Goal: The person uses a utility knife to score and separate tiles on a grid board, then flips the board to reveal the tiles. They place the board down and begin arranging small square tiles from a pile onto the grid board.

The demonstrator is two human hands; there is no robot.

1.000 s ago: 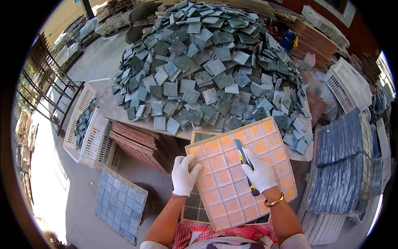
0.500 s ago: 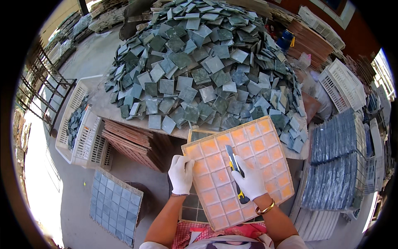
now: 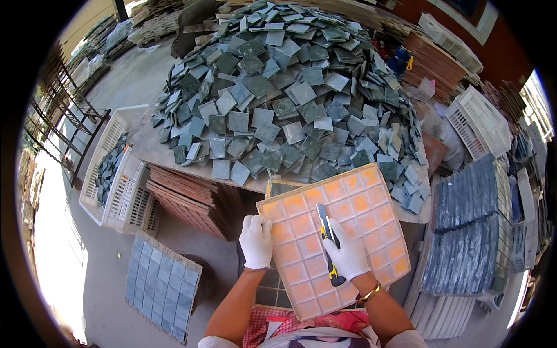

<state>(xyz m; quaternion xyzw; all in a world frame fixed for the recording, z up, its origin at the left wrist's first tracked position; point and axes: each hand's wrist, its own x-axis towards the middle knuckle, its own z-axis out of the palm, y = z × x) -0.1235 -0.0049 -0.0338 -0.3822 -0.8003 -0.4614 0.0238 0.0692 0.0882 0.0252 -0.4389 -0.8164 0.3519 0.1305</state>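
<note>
A square orange grid tray with raised pale ridges is tilted in front of me. My left hand, in a white glove, has its fingers curled closed around the tray's left edge. Over the tray's middle, my gloved right hand is closed on a yellow and black utility knife, its blade end pointing away from me. Partly hidden under the tray lies a second framed grid holding dark tiles. Beyond the tray, a big heap of square green-grey stone tiles covers the table.
At left stand a white plastic crate with small tile pieces, a stack of reddish-brown boards and a sheet of blue-grey tiles. Wrapped tile stacks rise at right, below another white crate.
The surroundings at left have shifted slightly rightward in the picture. Both hands keep their holds on the tray and the knife, and the knife's handle end has moved a little left.
</note>
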